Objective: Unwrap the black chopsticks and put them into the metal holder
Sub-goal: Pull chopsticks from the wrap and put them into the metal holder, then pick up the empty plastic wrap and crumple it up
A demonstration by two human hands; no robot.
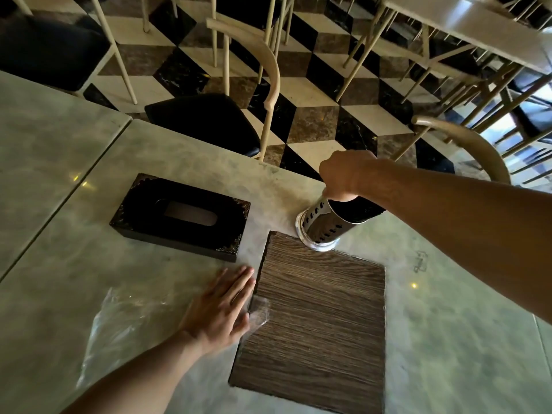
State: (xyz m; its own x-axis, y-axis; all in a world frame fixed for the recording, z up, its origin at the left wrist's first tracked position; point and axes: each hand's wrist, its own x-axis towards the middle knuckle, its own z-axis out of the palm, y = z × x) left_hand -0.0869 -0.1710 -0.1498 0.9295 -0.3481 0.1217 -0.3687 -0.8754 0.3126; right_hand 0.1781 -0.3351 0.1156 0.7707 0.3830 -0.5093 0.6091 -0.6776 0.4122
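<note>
Under the right hand (343, 177), seen from the head camera, stood the metal holder (321, 227) on the bench (167, 162). That hand was curled on top of a dark bunch, the black chopsticks (355, 212), which sat inside the holder and filled its mouth. The holder's base touched the far corner of the wooden board (316, 330).

Down by the left hand (222, 306) lay the clear plastic wrapper (119, 327). That hand was flat with straight fingers, pressing on the wrapper and holding nothing. Past its fingertips sat a black tissue box (182, 216).

The job looked almost done. If the right hand pushed sideways or pulled away fast, the tall holder could tip and spill the chopsticks. The thin wrapper could also slide off the bench once the left hand lifted.
</note>
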